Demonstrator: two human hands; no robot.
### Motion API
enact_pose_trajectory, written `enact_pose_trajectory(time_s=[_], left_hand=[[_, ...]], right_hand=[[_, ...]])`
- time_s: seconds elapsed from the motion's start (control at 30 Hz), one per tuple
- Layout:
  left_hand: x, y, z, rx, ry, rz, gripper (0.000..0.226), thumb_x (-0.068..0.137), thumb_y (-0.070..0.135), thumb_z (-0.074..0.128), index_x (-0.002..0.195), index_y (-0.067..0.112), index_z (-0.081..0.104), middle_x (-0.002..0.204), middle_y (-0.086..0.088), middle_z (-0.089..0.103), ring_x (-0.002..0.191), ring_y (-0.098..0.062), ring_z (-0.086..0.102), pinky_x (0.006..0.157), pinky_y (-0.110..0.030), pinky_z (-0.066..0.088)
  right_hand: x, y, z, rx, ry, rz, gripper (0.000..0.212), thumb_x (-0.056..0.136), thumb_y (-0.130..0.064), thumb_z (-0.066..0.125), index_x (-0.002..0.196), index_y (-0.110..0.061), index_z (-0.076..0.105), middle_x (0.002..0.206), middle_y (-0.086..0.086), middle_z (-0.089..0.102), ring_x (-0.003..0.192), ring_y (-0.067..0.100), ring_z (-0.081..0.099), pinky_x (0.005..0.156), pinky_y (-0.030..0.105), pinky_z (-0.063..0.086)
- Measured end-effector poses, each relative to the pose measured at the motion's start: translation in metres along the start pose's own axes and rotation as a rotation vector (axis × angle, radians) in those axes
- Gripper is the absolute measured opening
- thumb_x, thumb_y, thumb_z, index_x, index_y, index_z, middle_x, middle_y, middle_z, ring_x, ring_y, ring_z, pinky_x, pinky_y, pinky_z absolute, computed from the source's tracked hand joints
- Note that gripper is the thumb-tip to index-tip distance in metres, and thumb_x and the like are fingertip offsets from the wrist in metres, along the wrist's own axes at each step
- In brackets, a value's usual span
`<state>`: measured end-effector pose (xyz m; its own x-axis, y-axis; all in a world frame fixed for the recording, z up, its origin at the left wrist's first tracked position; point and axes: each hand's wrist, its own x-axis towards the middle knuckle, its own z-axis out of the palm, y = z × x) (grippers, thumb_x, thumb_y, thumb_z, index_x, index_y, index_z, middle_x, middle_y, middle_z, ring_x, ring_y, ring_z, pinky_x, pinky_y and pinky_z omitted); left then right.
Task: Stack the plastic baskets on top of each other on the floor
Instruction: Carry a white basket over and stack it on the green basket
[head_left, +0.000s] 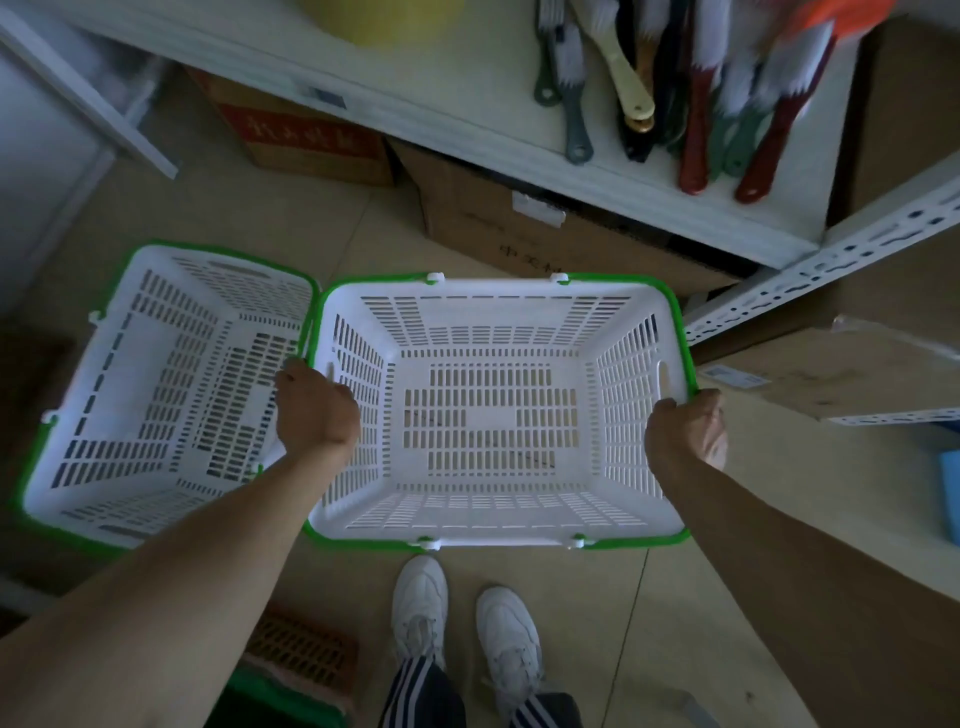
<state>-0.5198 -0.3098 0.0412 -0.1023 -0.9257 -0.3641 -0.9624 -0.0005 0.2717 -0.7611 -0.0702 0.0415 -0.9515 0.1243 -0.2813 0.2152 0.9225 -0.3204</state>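
Observation:
A white slotted plastic basket with a green rim (496, 306) is held level in front of me, above the floor. My left hand (314, 408) grips its left short side and my right hand (685, 426) grips its right short side by the handle slot. A second, matching basket (130, 364) sits to the left on the floor, tilted, its right rim touching or just beside the held basket. Both baskets are empty.
A white metal shelf (467, 124) with several brushes (696, 104) runs across the top. Cardboard boxes (478, 218) stand under it. Another box (831, 379) is at the right. My white shoes (467, 623) stand on the tile floor below the basket. A red slotted crate (301, 649) is at bottom left.

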Motion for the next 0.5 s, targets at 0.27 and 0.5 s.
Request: enact_pose_trajectory(time_s=[0.27, 0.5], left_hand=[[-0.018, -0.006, -0.068, -0.066, 0.132, -0.074, 0.049, 0.096, 0.017, 0.046, 0.135, -0.008, 0.033, 0.137, -0.027, 0.044, 0.119, -0.044, 0.052, 0.089, -0.053, 0.046], [-0.043, -0.024, -0.12, -0.135, 0.169, -0.249, 0.052, 0.097, 0.021, 0.045, 0.142, -0.002, 0.031, 0.144, -0.02, 0.043, 0.125, -0.04, 0.05, 0.098, -0.052, 0.042]], right_hand=[[-0.021, -0.04, -0.047, -0.024, 0.034, -0.152, 0.026, 0.098, -0.03, 0.041, 0.11, -0.007, 0.043, 0.098, 0.019, 0.064, 0.086, 0.035, 0.063, 0.072, 0.042, 0.046], [-0.048, -0.084, -0.087, -0.021, 0.12, -0.322, 0.033, 0.098, -0.031, 0.042, 0.115, -0.003, 0.047, 0.089, 0.018, 0.062, 0.076, 0.032, 0.056, 0.069, 0.041, 0.042]])
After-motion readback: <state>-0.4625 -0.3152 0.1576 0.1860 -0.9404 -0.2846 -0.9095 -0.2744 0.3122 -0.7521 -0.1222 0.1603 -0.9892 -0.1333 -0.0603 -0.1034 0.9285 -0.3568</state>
